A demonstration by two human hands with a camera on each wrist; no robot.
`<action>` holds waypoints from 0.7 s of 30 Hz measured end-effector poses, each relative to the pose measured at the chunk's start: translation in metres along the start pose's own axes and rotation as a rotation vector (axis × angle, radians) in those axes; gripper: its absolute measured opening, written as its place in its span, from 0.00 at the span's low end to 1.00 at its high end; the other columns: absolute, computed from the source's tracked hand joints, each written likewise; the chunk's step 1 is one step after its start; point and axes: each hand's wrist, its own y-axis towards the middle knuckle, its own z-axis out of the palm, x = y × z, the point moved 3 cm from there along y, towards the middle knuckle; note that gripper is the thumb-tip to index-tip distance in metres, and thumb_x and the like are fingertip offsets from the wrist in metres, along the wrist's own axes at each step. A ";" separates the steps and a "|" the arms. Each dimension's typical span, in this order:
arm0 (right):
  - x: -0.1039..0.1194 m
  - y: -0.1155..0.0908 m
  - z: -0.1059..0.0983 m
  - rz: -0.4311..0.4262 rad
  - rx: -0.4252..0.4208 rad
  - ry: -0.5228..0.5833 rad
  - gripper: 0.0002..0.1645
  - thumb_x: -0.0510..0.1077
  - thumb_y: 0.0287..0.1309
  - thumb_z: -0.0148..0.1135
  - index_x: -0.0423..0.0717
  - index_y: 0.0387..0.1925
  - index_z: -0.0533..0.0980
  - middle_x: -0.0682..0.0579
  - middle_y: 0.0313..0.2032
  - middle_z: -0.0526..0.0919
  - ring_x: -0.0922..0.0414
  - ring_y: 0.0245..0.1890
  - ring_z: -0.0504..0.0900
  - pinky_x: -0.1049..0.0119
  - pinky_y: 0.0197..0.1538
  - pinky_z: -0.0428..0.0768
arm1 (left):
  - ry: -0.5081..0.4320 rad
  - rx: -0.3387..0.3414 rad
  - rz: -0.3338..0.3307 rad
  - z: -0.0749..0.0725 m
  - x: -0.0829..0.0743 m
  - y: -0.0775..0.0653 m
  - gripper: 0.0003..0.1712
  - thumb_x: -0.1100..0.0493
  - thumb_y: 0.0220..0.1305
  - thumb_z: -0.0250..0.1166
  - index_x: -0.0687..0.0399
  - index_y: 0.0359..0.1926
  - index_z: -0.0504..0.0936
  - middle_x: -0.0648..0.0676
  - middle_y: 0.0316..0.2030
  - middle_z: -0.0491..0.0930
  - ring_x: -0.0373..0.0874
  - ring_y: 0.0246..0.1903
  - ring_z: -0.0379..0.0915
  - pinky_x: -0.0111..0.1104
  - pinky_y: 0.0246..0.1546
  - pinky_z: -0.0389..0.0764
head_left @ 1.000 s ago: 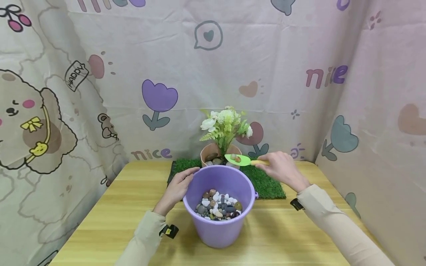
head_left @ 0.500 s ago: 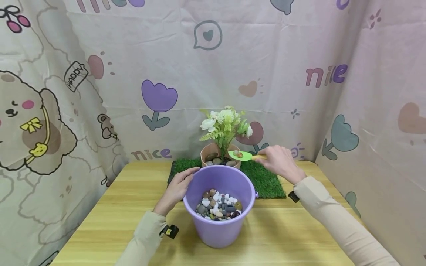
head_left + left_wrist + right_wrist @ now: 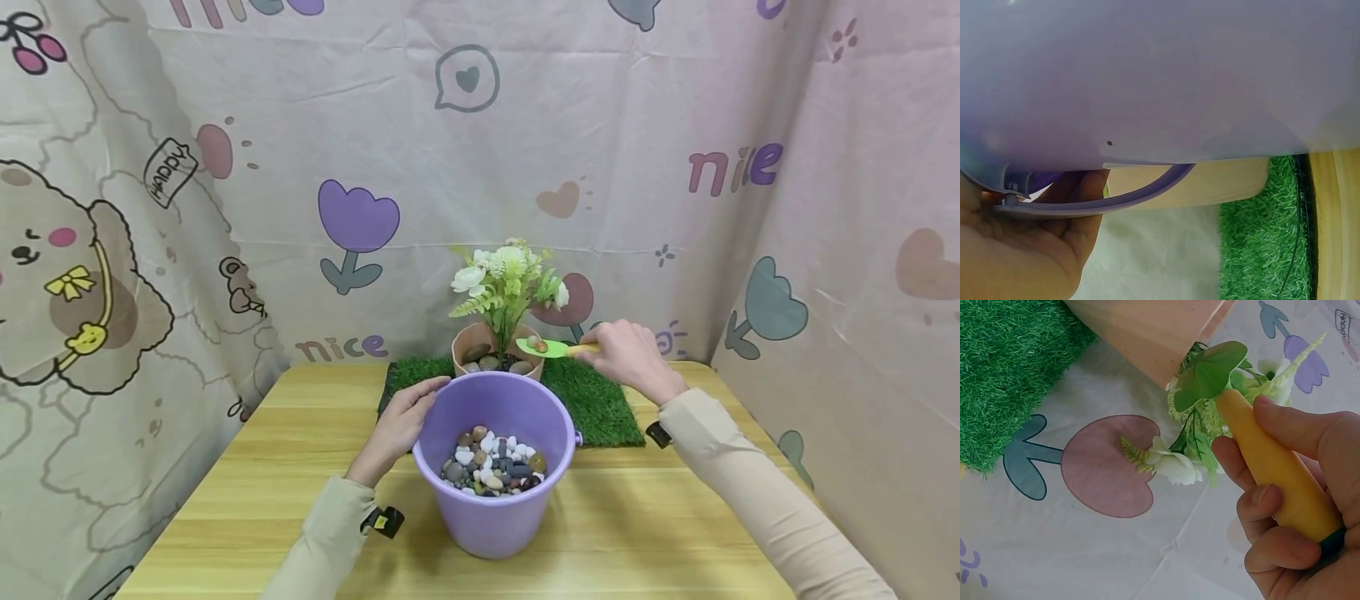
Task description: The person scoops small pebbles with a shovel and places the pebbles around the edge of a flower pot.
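A purple bucket [image 3: 491, 531] stands on the table, its bottom covered with mixed pebbles [image 3: 491, 467] in white, grey and brown. My left hand [image 3: 399, 423] grips its left rim beside the handle [image 3: 1116, 203], which crosses in front of the fingers in the left wrist view. In my right hand [image 3: 632, 357] is a small garden trowel [image 3: 557, 349], held by its yellow grip [image 3: 1285, 469]. A few pebbles [image 3: 537, 343] lie on its green blade, which overlaps the right rim of the pink flowerpot [image 3: 465, 343]. The right wrist view shows only the blade's underside.
White artificial flowers [image 3: 510, 265] rise from the pot, with larger stones [image 3: 490, 364] around their stems. A green turf mat [image 3: 600, 417] lies beneath it on the wooden table [image 3: 300, 467]. Behind hangs a printed curtain [image 3: 480, 150].
My right hand has moved the trowel slightly up and to the right over the pot's edge, pebbles still on it. The left hand and bucket have stayed put.
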 end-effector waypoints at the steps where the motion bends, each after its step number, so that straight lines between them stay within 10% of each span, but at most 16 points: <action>1: 0.000 0.000 0.000 -0.001 0.005 0.002 0.14 0.55 0.59 0.67 0.50 0.36 0.88 0.59 0.14 0.75 0.60 0.12 0.66 0.68 0.16 0.63 | 0.003 -0.002 0.001 0.000 0.000 0.000 0.23 0.59 0.77 0.45 0.57 0.67 0.72 0.59 0.62 0.76 0.55 0.58 0.76 0.49 0.58 0.75; 21: 0.007 0.007 -0.005 -0.006 0.026 -0.008 0.15 0.58 0.59 0.67 0.53 0.35 0.88 0.60 0.15 0.77 0.59 0.15 0.69 0.65 0.19 0.66 | 0.001 -0.007 -0.002 0.000 0.003 0.001 0.22 0.59 0.77 0.45 0.54 0.66 0.73 0.59 0.62 0.76 0.55 0.58 0.75 0.49 0.59 0.75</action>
